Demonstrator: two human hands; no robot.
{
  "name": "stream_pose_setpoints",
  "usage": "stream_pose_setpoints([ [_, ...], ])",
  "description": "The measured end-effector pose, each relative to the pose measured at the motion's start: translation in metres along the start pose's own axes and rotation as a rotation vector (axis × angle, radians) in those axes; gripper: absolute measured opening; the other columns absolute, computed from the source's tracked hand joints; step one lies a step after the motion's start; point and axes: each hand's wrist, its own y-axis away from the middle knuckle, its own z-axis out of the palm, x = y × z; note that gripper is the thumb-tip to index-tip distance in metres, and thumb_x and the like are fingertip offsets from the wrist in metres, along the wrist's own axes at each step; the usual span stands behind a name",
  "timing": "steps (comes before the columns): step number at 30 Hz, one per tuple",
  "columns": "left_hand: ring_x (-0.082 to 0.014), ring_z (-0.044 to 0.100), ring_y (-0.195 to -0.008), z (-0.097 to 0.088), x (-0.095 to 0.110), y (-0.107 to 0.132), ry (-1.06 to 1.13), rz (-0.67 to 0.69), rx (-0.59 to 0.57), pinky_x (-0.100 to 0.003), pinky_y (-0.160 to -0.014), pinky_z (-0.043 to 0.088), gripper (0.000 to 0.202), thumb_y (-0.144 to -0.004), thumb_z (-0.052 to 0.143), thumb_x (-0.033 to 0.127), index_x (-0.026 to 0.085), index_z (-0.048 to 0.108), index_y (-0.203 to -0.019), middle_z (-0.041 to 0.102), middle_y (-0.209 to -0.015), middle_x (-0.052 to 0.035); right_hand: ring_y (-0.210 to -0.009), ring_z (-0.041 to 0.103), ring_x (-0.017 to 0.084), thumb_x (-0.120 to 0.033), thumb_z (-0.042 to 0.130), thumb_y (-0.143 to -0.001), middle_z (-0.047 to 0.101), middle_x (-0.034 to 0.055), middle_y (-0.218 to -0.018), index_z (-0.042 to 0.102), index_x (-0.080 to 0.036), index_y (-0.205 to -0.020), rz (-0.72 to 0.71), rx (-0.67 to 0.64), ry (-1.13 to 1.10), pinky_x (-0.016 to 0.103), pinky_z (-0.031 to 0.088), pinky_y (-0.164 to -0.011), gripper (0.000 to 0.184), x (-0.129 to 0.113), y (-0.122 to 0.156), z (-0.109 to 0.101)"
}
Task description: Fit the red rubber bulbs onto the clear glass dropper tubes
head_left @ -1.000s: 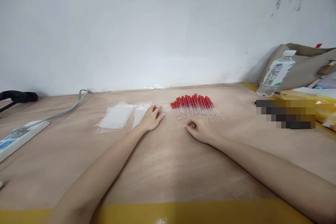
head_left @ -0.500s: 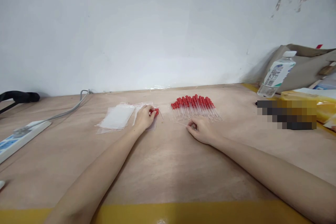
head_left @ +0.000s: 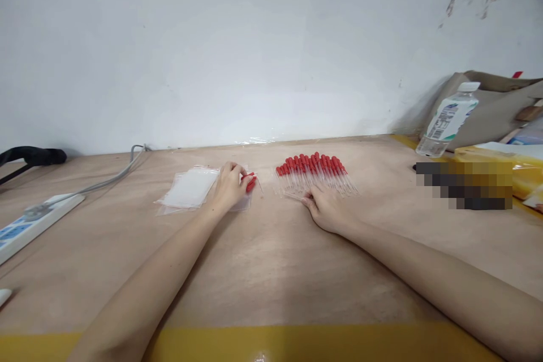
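A row of glass droppers with red bulbs [head_left: 314, 172] lies on the brown table. My right hand [head_left: 324, 206] rests at the row's near edge, fingers curled on the glass tips of the nearest droppers. A few red-bulbed droppers [head_left: 251, 182] are pinched in my left hand [head_left: 229, 185]. That hand lies over the right edge of a stack of clear plastic bags [head_left: 189, 189].
A white power strip [head_left: 25, 223] with a grey cable lies at the left. At the right stand a tilted water bottle [head_left: 445, 119], a brown bag [head_left: 492, 104] and yellow packets [head_left: 521, 172]. A yellow strip runs along the table's near edge [head_left: 271, 345].
My left hand pulled back left from beside the dropper row onto the bags, carrying a few red-bulbed droppers. My right hand shifted slightly forward to the row's edge.
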Motion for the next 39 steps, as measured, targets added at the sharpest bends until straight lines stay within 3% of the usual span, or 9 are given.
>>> stream_pose_setpoints([
  [2, -0.0203, 0.054, -0.084, -0.004, 0.008, 0.002, 0.086, 0.044, -0.003, -0.034, -0.077, 0.045, 0.010, -0.079, 0.051, 0.028, 0.018, 0.053, -0.077, 0.054, -0.085, -0.0056, -0.078, 0.051, 0.017, -0.021, 0.042, -0.082, 0.058, 0.0057, -0.084, 0.052, -0.017, -0.078, 0.014, 0.013, -0.055, 0.028, 0.036, -0.068, 0.011, 0.000, 0.000, 0.000],
  [5, -0.0172, 0.057, -0.075, -0.003, 0.023, 0.018, 0.292, 0.076, -0.137, -0.030, -0.067, 0.047, 0.011, -0.082, 0.047, 0.027, 0.018, 0.052, -0.087, 0.059, -0.082, -0.0041, -0.074, 0.053, 0.016, -0.019, 0.041, -0.083, 0.059, 0.0039, -0.079, 0.051, -0.017, -0.081, 0.023, 0.016, -0.173, 0.028, 0.038, -0.067, 0.010, 0.000, 0.000, -0.001],
  [7, -0.0172, 0.058, -0.080, 0.002, 0.030, 0.033, 0.394, 0.097, -0.221, -0.029, -0.068, 0.047, 0.019, -0.083, 0.047, 0.026, 0.017, 0.052, -0.099, 0.062, -0.089, -0.0048, -0.075, 0.054, 0.015, -0.019, 0.041, -0.084, 0.060, 0.0040, -0.081, 0.052, -0.017, -0.084, 0.001, 0.024, -0.222, 0.027, 0.040, -0.067, 0.011, -0.001, 0.000, -0.001],
  [12, -0.0171, 0.059, -0.079, 0.012, 0.035, 0.054, 0.411, 0.158, -0.329, -0.029, -0.070, 0.046, 0.022, -0.085, 0.044, 0.028, 0.018, 0.061, -0.094, 0.065, -0.088, -0.0042, -0.083, 0.055, 0.016, -0.019, 0.037, -0.086, 0.059, 0.0069, -0.091, 0.056, -0.018, -0.098, -0.214, 0.072, -0.249, 0.029, 0.043, -0.074, 0.022, -0.002, 0.004, 0.001],
  [17, -0.0149, 0.058, -0.073, 0.013, 0.033, 0.053, 0.457, 0.135, -0.330, -0.026, -0.066, 0.045, 0.022, -0.084, 0.047, 0.028, 0.016, 0.062, -0.095, 0.065, -0.085, -0.0039, -0.075, 0.054, 0.016, -0.022, 0.036, -0.088, 0.057, 0.0064, -0.083, 0.060, -0.019, -0.096, -0.292, 0.096, -0.263, 0.030, 0.045, -0.068, 0.025, -0.005, 0.007, 0.003],
  [26, -0.0112, 0.054, -0.060, 0.017, 0.033, 0.057, 0.508, 0.109, -0.304, -0.021, -0.055, 0.041, 0.022, -0.082, 0.050, 0.033, 0.016, 0.064, -0.086, 0.064, -0.073, -0.0009, -0.077, 0.053, 0.015, -0.023, 0.043, -0.086, 0.059, 0.0046, -0.084, 0.060, -0.020, -0.097, -0.356, 0.042, -0.236, 0.030, 0.040, -0.071, 0.021, -0.003, 0.008, 0.005],
  [34, -0.0144, 0.059, -0.075, 0.012, 0.034, 0.058, 0.584, 0.203, -0.373, -0.024, -0.069, 0.045, 0.021, -0.083, 0.051, 0.029, 0.015, 0.065, -0.088, 0.067, -0.083, -0.0040, -0.068, 0.053, 0.013, -0.026, 0.046, -0.086, 0.062, 0.0014, -0.072, 0.065, -0.020, -0.085, -0.315, -0.127, -0.364, 0.028, 0.038, -0.067, 0.020, -0.004, 0.004, -0.003],
  [39, -0.0148, 0.060, -0.076, 0.009, 0.036, 0.058, 0.576, 0.224, -0.379, -0.024, -0.069, 0.045, 0.021, -0.083, 0.050, 0.029, 0.016, 0.066, -0.088, 0.067, -0.084, -0.0043, -0.071, 0.055, 0.014, -0.023, 0.046, -0.085, 0.065, -0.0002, -0.077, 0.065, -0.022, -0.084, -0.286, -0.109, -0.265, 0.032, 0.032, -0.074, 0.018, -0.004, 0.005, -0.004],
])
